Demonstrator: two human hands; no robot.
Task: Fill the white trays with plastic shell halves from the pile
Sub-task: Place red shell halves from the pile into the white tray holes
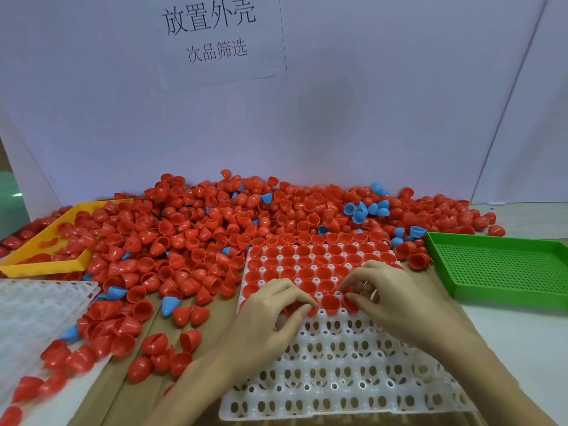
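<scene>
Both hands [332, 299] pinching red shells [330, 302], white tray [338, 379] half filled

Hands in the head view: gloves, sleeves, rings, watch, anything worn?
Nothing worn that shows. The left hand and the right hand are both bare, with no gloves, and no rings show on the visible fingers. Both forearms are bare down to the bottom edge of the frame, with no sleeve, watch or wristband in view. Fingernails look short and unpainted, though the frame is slightly soft.
</scene>
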